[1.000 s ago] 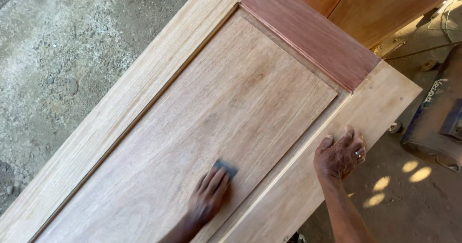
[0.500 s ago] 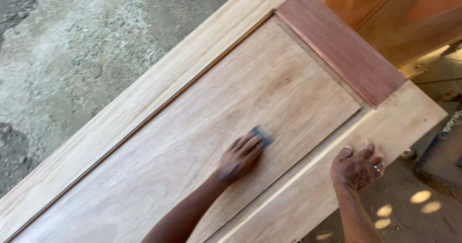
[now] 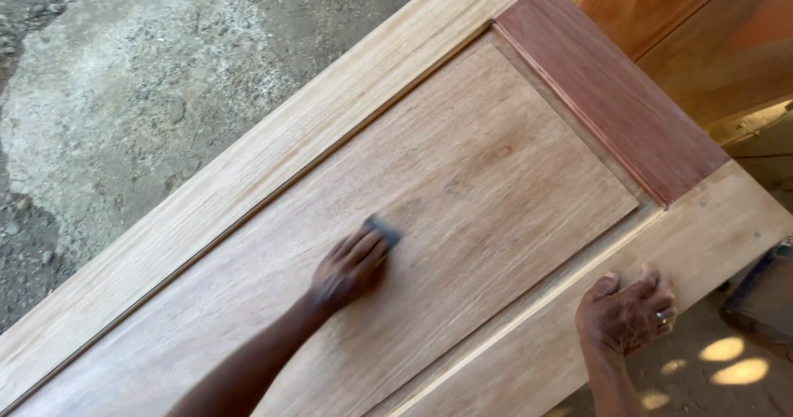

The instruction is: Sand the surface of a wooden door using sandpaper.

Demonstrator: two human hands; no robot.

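A pale wooden door [image 3: 248,177] lies flat and runs diagonally through the view. My left hand [image 3: 351,268] presses a small dark piece of sandpaper [image 3: 385,230] flat against the door's recessed centre panel [image 3: 512,177]; only the pad's far edge shows past my fingertips. My right hand [image 3: 626,314], with a ring on one finger, rests curled on the near side rail of the door [image 3: 710,219] and holds nothing. A darker red-brown cross rail [image 3: 611,86] bounds the panel at its far end.
Rough grey concrete floor [image 3: 124,95] lies beyond the door on the left. More reddish wooden boards [image 3: 694,28] stand at the upper right. A dark object [image 3: 764,297] sits on the sunlit ground by the right edge.
My left hand has slid the sandpaper across the panel, from near the close edge toward its middle. My right hand has stayed on the near rail. The view has shifted slightly.
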